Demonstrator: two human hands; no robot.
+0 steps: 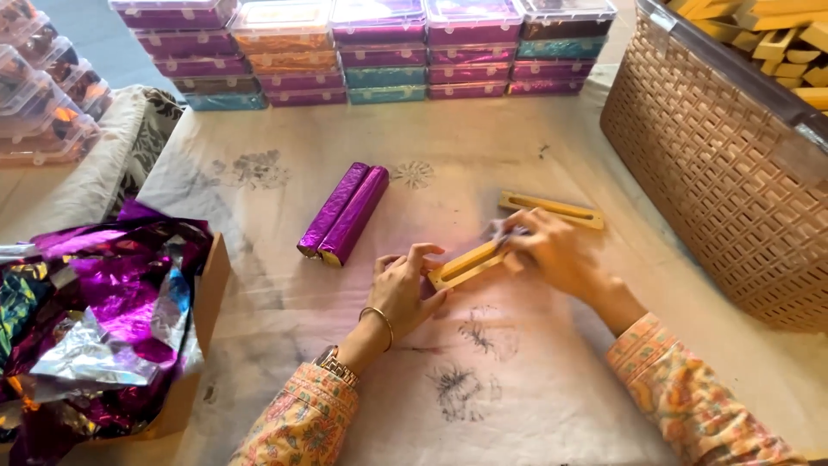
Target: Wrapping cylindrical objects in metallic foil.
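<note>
A long yellow wooden block (467,263) lies slanted on the cloth in front of me. My left hand (404,289) presses its near end with the fingertips. My right hand (552,250) covers its far end, fingers closed over it and over a small greyish scrap. A second yellow slotted block (552,208) lies just beyond my right hand. Two bars wrapped in shiny purple foil (343,213) rest side by side to the left of my hands.
A cardboard box of crumpled purple and silver foil (103,319) sits at the left. A tan woven basket (724,173) with yellow wooden pieces stands at the right. Stacked clear lidded boxes (379,52) line the back; more stand at the far left (43,95).
</note>
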